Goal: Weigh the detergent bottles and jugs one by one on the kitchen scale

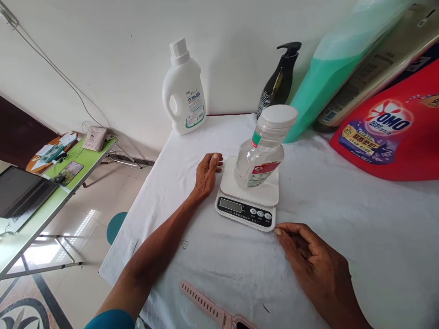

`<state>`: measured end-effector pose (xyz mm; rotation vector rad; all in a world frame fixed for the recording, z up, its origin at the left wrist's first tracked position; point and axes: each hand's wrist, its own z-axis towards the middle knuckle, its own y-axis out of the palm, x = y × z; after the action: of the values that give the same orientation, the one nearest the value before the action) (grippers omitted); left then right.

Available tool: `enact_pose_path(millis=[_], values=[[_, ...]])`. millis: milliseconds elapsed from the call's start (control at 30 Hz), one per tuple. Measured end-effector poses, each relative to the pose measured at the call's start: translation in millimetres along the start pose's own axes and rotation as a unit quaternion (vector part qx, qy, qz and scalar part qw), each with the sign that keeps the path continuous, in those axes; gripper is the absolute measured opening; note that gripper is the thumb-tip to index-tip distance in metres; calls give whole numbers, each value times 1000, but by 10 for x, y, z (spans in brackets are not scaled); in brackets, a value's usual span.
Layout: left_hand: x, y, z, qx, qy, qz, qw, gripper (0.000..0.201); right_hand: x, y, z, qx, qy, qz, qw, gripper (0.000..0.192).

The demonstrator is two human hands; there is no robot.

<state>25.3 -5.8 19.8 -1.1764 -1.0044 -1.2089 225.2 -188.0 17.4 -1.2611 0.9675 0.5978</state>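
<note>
A clear plastic jar with a white lid (259, 151) stands on the white plate of a digital kitchen scale (247, 218). Its display is dark, with several round buttons beside it. My left hand (206, 172) rests on the cloth at the scale's left side, fingers curled in and thumb over them, with nothing visible in it. At the scale's front right corner, my right hand (313, 260) has thumb and index finger pinched together on the edge. The other fingers of that hand are folded under.
Behind stand a white detergent bottle (187, 96), a dark pump bottle (279, 82), a green liquid bottle (329, 73) and a red OMO bottle (394, 123). A pink-strapped watch (206, 304) lies at the front of the white cloth (164, 178). Left is a green table (82, 160) with a laptop (24, 194).
</note>
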Motion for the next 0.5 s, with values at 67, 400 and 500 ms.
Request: enact_pose_path(millis=[67,400,500], values=[[144,-33,-41,-8,12,-7,1000,65,-11,-5,5,2,10,-3,1000,38],[854,94,-200,-154,153,97,971,96,44,6,20,0,-17,5,1000,37],[775,179,-145,-139,129,153,970,75,84,8,29,0,-38,18,999,37]])
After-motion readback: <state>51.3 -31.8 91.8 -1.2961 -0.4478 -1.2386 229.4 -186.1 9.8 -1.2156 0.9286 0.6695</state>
